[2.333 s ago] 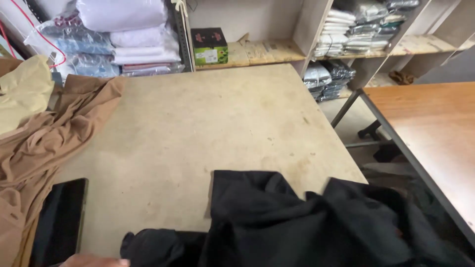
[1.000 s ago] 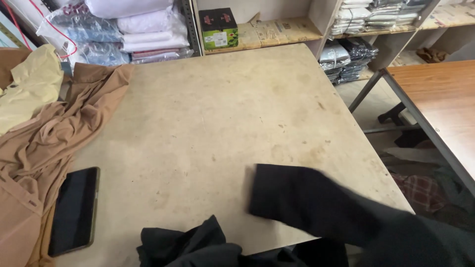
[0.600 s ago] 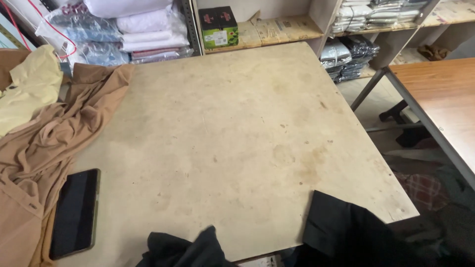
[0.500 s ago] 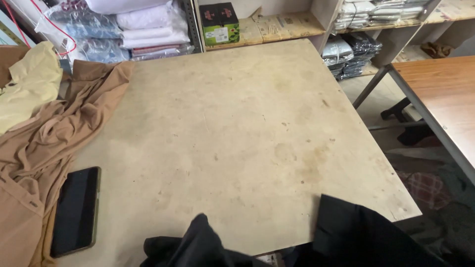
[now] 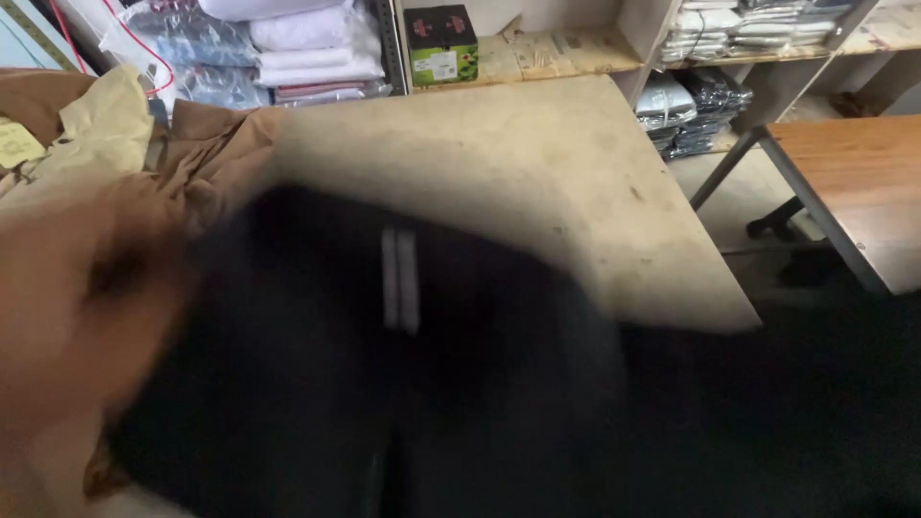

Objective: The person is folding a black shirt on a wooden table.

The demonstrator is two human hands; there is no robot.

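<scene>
1. Head view: a black garment (image 5: 403, 384), soft, matte and motion-blurred, fills the lower frame above the worktop (image 5: 499, 163); two pale narrow stripes show near its middle.
2. The worktop is a pale, stained, flat board; tan cloth (image 5: 216, 144) lies crumpled at its left edge, with yellow cloth (image 5: 106, 125) beside it.
3. The left hand (image 5: 72, 307) is a close blur at the garment's left edge; whether its grip is closed on the fabric cannot be told.
4. The right hand does not show.

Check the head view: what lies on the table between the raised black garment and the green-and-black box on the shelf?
Only bare, stained table shows between the black garment and the box.
</scene>
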